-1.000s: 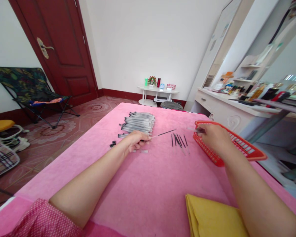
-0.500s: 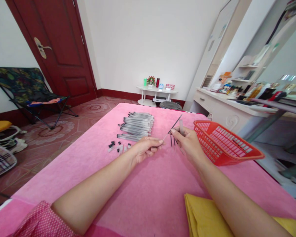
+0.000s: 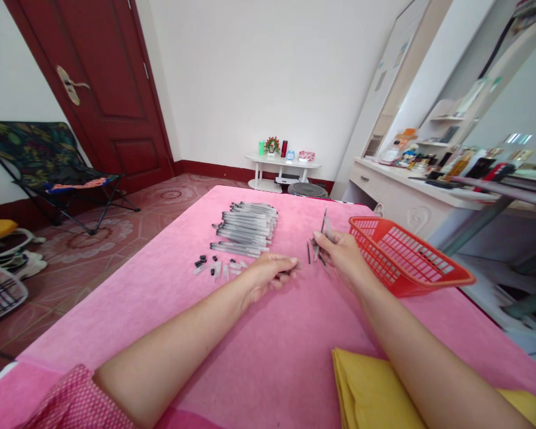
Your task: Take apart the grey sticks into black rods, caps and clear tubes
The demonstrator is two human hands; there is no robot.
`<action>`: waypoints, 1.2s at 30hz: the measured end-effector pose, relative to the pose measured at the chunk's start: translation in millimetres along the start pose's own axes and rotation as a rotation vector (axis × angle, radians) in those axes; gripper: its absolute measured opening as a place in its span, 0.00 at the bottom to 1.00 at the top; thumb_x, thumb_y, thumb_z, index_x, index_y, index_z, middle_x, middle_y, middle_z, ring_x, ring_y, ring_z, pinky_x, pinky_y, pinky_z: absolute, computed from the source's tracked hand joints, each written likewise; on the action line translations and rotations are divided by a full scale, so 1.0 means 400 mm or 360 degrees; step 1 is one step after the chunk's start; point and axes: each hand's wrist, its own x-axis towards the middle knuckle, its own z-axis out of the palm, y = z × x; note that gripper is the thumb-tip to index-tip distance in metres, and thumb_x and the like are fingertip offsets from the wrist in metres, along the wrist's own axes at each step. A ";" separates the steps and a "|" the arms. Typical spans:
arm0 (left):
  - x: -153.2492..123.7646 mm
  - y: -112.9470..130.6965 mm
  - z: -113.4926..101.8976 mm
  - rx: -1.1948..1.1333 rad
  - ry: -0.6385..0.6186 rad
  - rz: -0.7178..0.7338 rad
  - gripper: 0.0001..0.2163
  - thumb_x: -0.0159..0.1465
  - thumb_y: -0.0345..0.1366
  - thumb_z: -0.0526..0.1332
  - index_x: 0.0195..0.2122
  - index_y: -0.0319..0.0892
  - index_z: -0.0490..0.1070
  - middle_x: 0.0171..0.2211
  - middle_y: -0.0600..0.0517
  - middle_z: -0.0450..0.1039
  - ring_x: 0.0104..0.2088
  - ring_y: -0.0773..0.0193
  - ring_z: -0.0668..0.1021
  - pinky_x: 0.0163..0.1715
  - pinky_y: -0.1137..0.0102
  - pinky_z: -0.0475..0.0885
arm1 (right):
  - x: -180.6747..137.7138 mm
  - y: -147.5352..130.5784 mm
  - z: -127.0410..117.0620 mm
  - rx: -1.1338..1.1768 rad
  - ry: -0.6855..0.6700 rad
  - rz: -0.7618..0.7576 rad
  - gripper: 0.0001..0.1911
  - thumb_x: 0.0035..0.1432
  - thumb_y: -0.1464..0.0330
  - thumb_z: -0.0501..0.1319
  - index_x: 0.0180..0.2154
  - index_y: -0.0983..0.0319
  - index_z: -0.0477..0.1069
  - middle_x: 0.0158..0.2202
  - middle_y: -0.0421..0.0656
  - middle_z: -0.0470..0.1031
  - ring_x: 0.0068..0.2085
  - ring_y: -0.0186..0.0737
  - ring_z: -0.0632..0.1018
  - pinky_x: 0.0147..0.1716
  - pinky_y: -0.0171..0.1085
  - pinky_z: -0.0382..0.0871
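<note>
My right hand (image 3: 342, 253) pinches a clear pen barrel (image 3: 327, 228) with a thin dark refill (image 3: 323, 218), both pointing up and away from me. Just left of it, my left hand (image 3: 272, 271) rests on the pink table cover (image 3: 259, 351) with its fingers curled together; what they hold, if anything, is hidden. A few loose black refills (image 3: 309, 252) lie on the cover between the two hands. A pile of grey pen barrels (image 3: 246, 226) lies further back on the left. Several small caps and short clear pieces (image 3: 214, 267) are scattered in front of the pile.
A red plastic basket (image 3: 411, 262) stands to the right of my right hand at the table's edge. A yellow cloth (image 3: 375, 387) lies near me at the front right. A white dresser (image 3: 397, 190) crowds the right side; a folding chair (image 3: 49, 161) stands on the left floor.
My right hand came back from the red basket with a clear barrel and met my left hand. The refill went from my left hand to my right, and my left hand sank onto the cover.
</note>
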 end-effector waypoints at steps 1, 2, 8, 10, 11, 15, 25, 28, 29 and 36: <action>0.004 0.000 -0.003 -0.0078 0.0023 0.0000 0.10 0.53 0.38 0.63 0.29 0.33 0.72 0.21 0.52 0.67 0.15 0.79 0.63 0.11 0.82 0.49 | 0.011 0.014 -0.017 -0.0122 0.0027 0.0014 0.19 0.49 0.54 0.57 0.22 0.65 0.67 0.14 0.37 0.63 0.14 0.28 0.58 0.15 0.31 0.48; 0.007 0.000 -0.006 -0.0167 0.0047 0.0001 0.10 0.56 0.37 0.61 0.30 0.33 0.72 0.22 0.51 0.68 0.16 0.77 0.65 0.12 0.82 0.54 | 0.022 0.029 -0.034 -0.0284 0.0026 0.0026 0.18 0.49 0.56 0.58 0.20 0.64 0.67 0.13 0.38 0.64 0.15 0.29 0.60 0.16 0.31 0.49; 0.015 0.015 -0.015 -0.0575 0.0147 -0.0018 0.12 0.63 0.37 0.52 0.34 0.32 0.69 0.26 0.44 0.72 0.25 0.67 0.76 0.25 0.77 0.71 | 0.041 0.090 -0.080 -0.1234 -0.0080 0.0110 0.19 0.48 0.58 0.58 0.14 0.63 0.65 0.12 0.39 0.63 0.16 0.33 0.65 0.18 0.32 0.50; 0.015 0.016 -0.017 -0.0656 0.0120 -0.0005 0.13 0.63 0.38 0.52 0.35 0.32 0.67 0.29 0.42 0.72 0.30 0.63 0.78 0.30 0.73 0.72 | 0.034 0.083 -0.073 -0.1395 -0.0010 0.0087 0.19 0.48 0.57 0.59 0.16 0.63 0.67 0.13 0.41 0.65 0.18 0.34 0.66 0.18 0.32 0.50; 0.016 0.016 -0.017 -0.0693 0.0099 0.0006 0.13 0.62 0.39 0.52 0.36 0.32 0.67 0.31 0.40 0.72 0.32 0.61 0.78 0.32 0.71 0.73 | 0.029 0.075 -0.067 -0.1434 0.0026 0.0059 0.18 0.48 0.57 0.58 0.17 0.63 0.68 0.15 0.42 0.66 0.19 0.35 0.67 0.18 0.32 0.50; 0.014 0.014 -0.018 -0.0781 0.0021 0.0036 0.17 0.60 0.43 0.54 0.40 0.32 0.64 0.38 0.36 0.71 0.37 0.56 0.77 0.38 0.65 0.72 | 0.006 0.022 -0.025 -0.1138 -0.0075 -0.0180 0.12 0.51 0.62 0.57 0.25 0.64 0.72 0.21 0.42 0.72 0.24 0.36 0.71 0.22 0.31 0.55; -0.003 0.021 0.006 -0.0834 -0.0117 0.0058 0.15 0.63 0.41 0.51 0.31 0.33 0.69 0.31 0.43 0.72 0.28 0.66 0.75 0.35 0.70 0.71 | -0.054 -0.009 0.069 -0.0897 -0.0458 -0.0697 0.06 0.48 0.73 0.60 0.32 0.60 0.73 0.31 0.42 0.74 0.33 0.39 0.72 0.32 0.33 0.60; 0.004 0.007 0.005 -0.0802 -0.0086 0.0001 0.17 0.63 0.41 0.50 0.28 0.32 0.70 0.28 0.43 0.72 0.26 0.66 0.75 0.35 0.70 0.71 | -0.061 -0.003 0.078 -0.0965 -0.0451 -0.0688 0.06 0.49 0.74 0.59 0.32 0.61 0.72 0.31 0.42 0.74 0.33 0.38 0.72 0.32 0.33 0.60; 0.006 0.004 0.005 -0.0787 -0.0082 -0.0019 0.18 0.64 0.41 0.50 0.28 0.32 0.70 0.28 0.43 0.72 0.26 0.66 0.74 0.35 0.69 0.72 | -0.063 -0.003 0.079 -0.0975 -0.0443 -0.0681 0.05 0.50 0.73 0.58 0.31 0.61 0.72 0.30 0.42 0.73 0.32 0.38 0.71 0.31 0.33 0.59; -0.001 0.040 -0.027 -0.0483 0.0019 -0.0123 0.16 0.64 0.39 0.49 0.31 0.31 0.71 0.28 0.43 0.73 0.27 0.65 0.76 0.29 0.72 0.73 | -0.046 -0.019 0.055 -0.0639 -0.0244 -0.0499 0.06 0.51 0.66 0.58 0.29 0.62 0.70 0.24 0.39 0.70 0.26 0.35 0.68 0.26 0.32 0.58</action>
